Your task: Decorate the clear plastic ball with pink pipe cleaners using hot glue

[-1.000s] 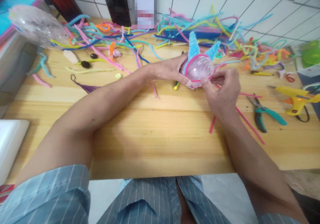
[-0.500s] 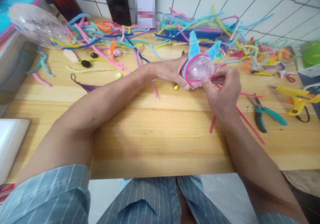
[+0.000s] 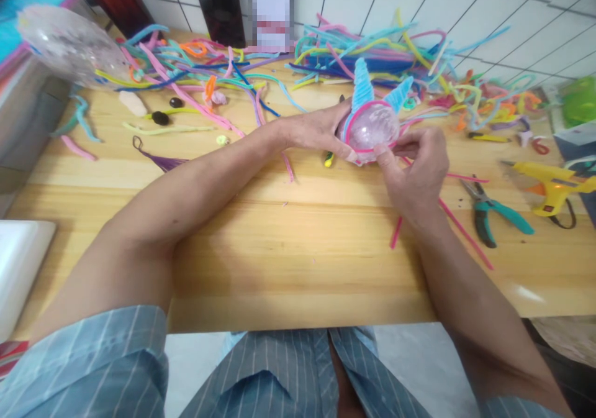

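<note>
A clear, rounded plastic shell [image 3: 372, 129] faces up in front of me, with two blue fuzzy pointed ears [image 3: 362, 87] at its top. A pink pipe cleaner [image 3: 352, 123] runs round its rim. My left hand [image 3: 321, 132] is wrapped round the shell's left side, its thumb at the lower rim. At the lower right edge, my right hand [image 3: 416, 163] pinches the pink pipe cleaner between thumb and fingers. Loose pink pipe cleaner lengths [image 3: 465, 235] stick out beneath and beyond that hand. The shell's underside is hidden.
Teal-handled pliers [image 3: 493, 210] and a yellow glue gun [image 3: 549, 182] lie to the right. Many coloured pipe cleaners [image 3: 367, 48] are heaped along the tiled wall. A purple tassel [image 3: 162, 160], black oval pieces [image 3: 161, 118] and a clear plastic bag [image 3: 69, 42] are on the left.
The pink pipe cleaner sits closer to the shell's lower left rim, where it stood out in a corner before. Both hands have hardly moved.
</note>
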The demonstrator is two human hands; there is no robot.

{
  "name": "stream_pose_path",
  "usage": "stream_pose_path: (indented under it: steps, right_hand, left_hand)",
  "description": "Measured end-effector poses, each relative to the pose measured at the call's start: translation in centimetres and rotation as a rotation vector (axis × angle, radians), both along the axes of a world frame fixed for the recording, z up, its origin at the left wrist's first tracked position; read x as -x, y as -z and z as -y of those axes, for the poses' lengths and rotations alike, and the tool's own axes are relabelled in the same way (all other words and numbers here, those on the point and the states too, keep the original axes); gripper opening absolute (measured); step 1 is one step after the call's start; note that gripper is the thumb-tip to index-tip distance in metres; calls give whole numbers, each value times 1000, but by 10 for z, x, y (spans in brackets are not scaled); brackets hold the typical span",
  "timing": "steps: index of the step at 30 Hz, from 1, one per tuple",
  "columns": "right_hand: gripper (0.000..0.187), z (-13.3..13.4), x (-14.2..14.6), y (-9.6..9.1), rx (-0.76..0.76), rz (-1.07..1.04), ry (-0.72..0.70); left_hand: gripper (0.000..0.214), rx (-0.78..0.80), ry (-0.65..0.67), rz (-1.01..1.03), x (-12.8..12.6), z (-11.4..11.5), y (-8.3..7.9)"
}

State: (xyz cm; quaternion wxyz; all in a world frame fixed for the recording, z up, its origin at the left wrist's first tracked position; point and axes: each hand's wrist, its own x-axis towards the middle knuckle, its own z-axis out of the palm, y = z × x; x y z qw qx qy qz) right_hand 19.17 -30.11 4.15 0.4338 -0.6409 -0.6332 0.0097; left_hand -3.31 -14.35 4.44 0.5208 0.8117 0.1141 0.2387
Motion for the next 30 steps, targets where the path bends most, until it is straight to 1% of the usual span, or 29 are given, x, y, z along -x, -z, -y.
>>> stream_pose_path:
  steps: [4, 10, 14, 17, 22, 27, 30]
  right_hand:
    - [47, -2, -1, 1, -40, 10, -12]
    - [46, -3, -2, 1, -27, 2, -12]
    - [42, -3, -3, 1, -16, -14, -29]
    - [44, -2, -3, 0, -23, -12, -28]
    - [47, -3, -2, -2, -48, -18, -29]
    - [60, -8, 0, -3, -72, -44, 14]
    - [59, -8, 0, -7, -81, -72, 17]
  left_hand:
    - [138, -9, 46, -36, 2, -3, 0]
    - [129, 32, -9, -59, 5, -3, -4]
    - [126, 26, 45, -37, 4, -1, -2]
    - [123, 20, 69, -19, 2, -2, 0]
    - [114, 54, -9, -28, 1, 2, 0]
    - [111, 30, -41, -19, 0, 10, -6]
    - [103, 17, -83, -1, -4, 13, -8]
